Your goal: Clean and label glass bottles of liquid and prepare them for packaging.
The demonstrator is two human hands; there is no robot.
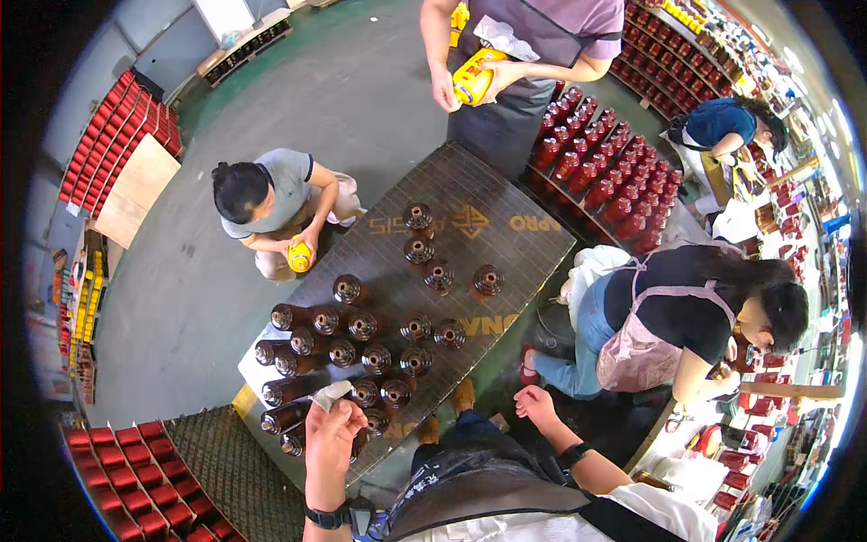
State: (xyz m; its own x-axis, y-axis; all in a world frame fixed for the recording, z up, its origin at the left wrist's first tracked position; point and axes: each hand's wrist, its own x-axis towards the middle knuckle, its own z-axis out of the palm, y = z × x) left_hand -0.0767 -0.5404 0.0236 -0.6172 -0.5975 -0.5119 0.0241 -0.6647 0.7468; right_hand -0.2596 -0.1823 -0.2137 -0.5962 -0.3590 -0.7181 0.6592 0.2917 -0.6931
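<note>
My left hand (pixel 334 438) is over the near left part of the dark board (pixel 506 217), its thumb and fingers pinching a small whitish cloth (pixel 331 394). Right below and around it stand several glossy dark brown, ridged, bottle-shaped pieces (pixel 376 359) with narrow tops; a few at the left edge look tilted by the lens. The hand partly covers the nearest ones. Off the board's near right side, my right hand (pixel 537 404) hangs in the air with its fingers curled in and nothing visible in them.
A crouching person (pixel 280 212) and a standing person (pixel 533 54) each hold a yellow item. Another person (pixel 668 316) bends over a bench at my right. Racks of dark red bottle-shaped pieces (pixel 614 172) stand far right; trays of red cylinders (pixel 144 465) are near left.
</note>
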